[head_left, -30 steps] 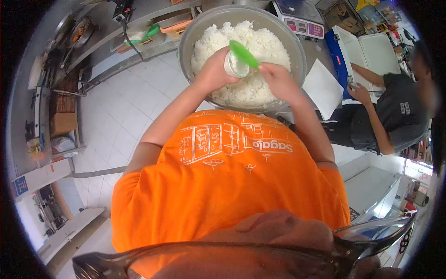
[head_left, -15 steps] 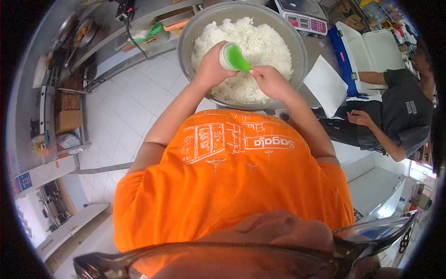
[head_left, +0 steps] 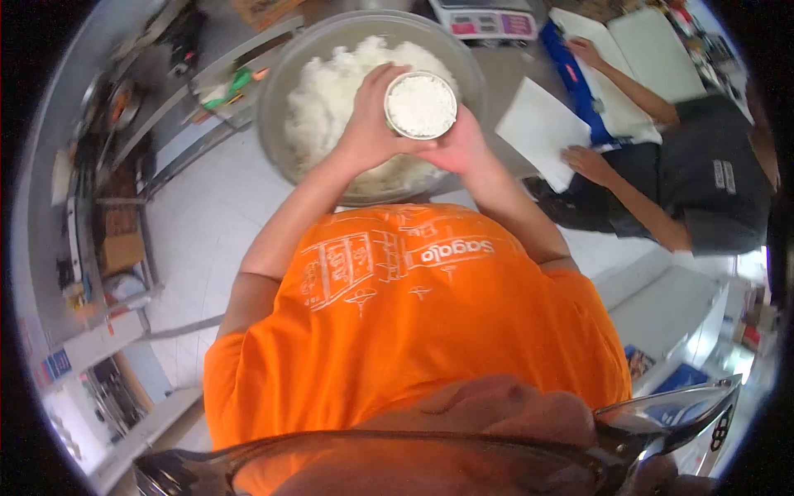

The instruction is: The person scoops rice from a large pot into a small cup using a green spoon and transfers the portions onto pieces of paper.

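Note:
A round cup (head_left: 422, 105) packed with white rice up to its rim is held above the big pot. My left hand (head_left: 370, 124) wraps round the cup's left side. From the right and below, my right hand (head_left: 461, 147) also grips it, its fingers mostly hidden behind the cup. Beneath both hands, a large grey pot (head_left: 273, 107) holds a heap of cooked white rice (head_left: 318, 103). The green rice paddle does not show in the present view.
A digital scale (head_left: 484, 21) stands beyond the pot. White paper (head_left: 542, 128) lies right of it, touched by a co-worker's hand (head_left: 589, 165). The co-worker's other hand (head_left: 585, 52) is at an open blue-and-white cooler (head_left: 653, 54). Metal shelving (head_left: 194, 157) runs along the left.
The green rice paddle has gone from sight. My right hand has moved onto the cup, whose rice-filled top now faces me. The co-worker's hands have moved to the paper and cooler.

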`<state>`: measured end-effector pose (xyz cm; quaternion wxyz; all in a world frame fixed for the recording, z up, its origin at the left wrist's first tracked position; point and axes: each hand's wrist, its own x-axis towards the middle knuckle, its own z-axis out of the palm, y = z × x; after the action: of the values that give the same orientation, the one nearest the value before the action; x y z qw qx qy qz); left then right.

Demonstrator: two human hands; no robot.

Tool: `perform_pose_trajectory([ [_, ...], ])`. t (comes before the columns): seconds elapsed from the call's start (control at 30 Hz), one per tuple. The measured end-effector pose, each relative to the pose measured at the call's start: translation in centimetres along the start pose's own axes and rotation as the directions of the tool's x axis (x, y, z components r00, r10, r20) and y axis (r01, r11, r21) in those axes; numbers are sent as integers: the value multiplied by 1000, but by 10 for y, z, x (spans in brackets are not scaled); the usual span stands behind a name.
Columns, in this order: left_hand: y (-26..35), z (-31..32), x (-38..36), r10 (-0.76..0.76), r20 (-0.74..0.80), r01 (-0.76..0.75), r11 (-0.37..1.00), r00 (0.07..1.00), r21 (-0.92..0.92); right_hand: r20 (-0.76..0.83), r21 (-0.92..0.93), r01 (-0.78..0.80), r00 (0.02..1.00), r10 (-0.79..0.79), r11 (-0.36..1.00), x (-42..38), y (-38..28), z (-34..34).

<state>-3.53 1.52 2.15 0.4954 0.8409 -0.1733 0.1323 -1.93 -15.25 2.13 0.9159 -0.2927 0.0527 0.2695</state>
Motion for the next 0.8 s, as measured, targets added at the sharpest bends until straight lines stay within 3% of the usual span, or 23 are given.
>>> perform_pose_trajectory([
  [0.07,10,-5,6,-6,75,-8,983,997,183,31,-162,151,988,-148,975,5,-10,-49],
  [0.17,-4,-22,-9,-148,63,128,961,987,247,-281,60,253,933,-227,966,-16,-64,-83],
  [0.2,-8,-31,-17,-214,53,189,936,975,298,-328,-174,359,857,-397,917,-20,-87,-102],
  [0.23,-15,-37,-26,-239,22,218,915,971,338,-273,-312,453,799,-535,835,-10,-110,-175],
  [0.27,-21,-42,-38,-266,-8,249,891,964,378,-237,-763,337,648,-724,552,-13,-132,-215],
  [0.3,-27,-47,-48,-290,-21,275,880,957,386,-77,-989,70,516,-853,132,-16,-149,-246],
  [0.33,-32,-51,-58,-313,-33,300,870,949,392,-29,-973,-206,550,-834,-102,-15,-155,-274],
  [0.4,-30,-55,-76,-356,-55,349,854,933,386,23,-580,-612,646,-763,-537,-13,-162,-325],
  [0.47,-27,-58,-86,-392,-79,393,844,916,364,-74,-357,-483,868,-491,-800,-7,-187,-377],
  [0.53,-25,-57,-89,-374,-95,382,851,923,361,-167,-444,-516,851,-498,-732,-12,-204,-369],
  [0.57,-23,-58,-92,-371,-104,383,850,923,361,-225,-609,-610,745,-628,-507,-20,-209,-336],
  [0.6,-22,-58,-95,-358,-85,365,868,930,337,-105,-477,-509,843,-528,-717,-17,-234,-366],
  [0.67,-21,-56,-92,-325,-64,329,897,943,293,-67,-790,-468,710,-701,-397,-23,-242,-311],
  [0.7,-18,-55,-90,-357,-11,349,906,934,240,-87,-929,-304,733,-675,-211,-20,-255,-326],
  [0.73,-15,-53,-87,-382,41,368,911,923,184,7,-959,-189,726,-688,-209,-20,-258,-307],
  [0.77,-17,-47,-83,-402,98,389,913,911,126,-171,-980,-60,746,-643,191,-25,-232,-234],
  [0.8,-21,-43,-80,-336,147,330,942,930,67,-189,-901,82,810,-555,427,-23,-209,-191],
])
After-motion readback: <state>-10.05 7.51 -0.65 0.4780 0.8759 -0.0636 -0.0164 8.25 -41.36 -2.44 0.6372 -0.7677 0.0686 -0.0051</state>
